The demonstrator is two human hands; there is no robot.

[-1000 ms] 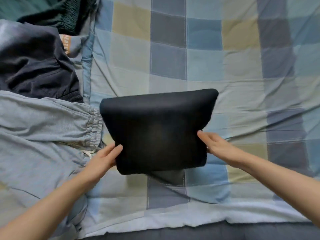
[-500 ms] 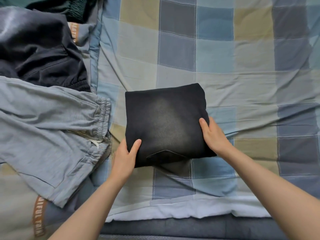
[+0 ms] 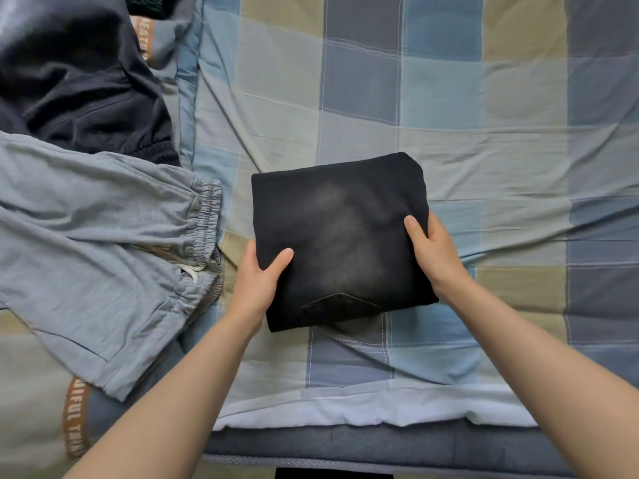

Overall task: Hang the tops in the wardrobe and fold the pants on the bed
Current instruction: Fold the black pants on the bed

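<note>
Black folded pants (image 3: 340, 236), faded patch mid-panel, pocket flap at the 6 o'clock edge, lie mid-frame on the checked bedsheet (image 3: 449, 98). Left hand (image 3: 257, 281) grips the bundle's 8 o'clock edge: thumb curled over the top face, other fingers hidden under the fabric. Right hand (image 3: 435, 252) grips the 3 o'clock edge the same way, thumb on top, fingers tucked beneath. Whether the bundle rests fully on the sheet, cannot tell. Grey drawstring pants (image 3: 103, 243) lie unfolded at 9 o'clock, just beside the left hand. Dark garment (image 3: 76, 81) at 10 o'clock, partly overlapped by the grey pair.
</note>
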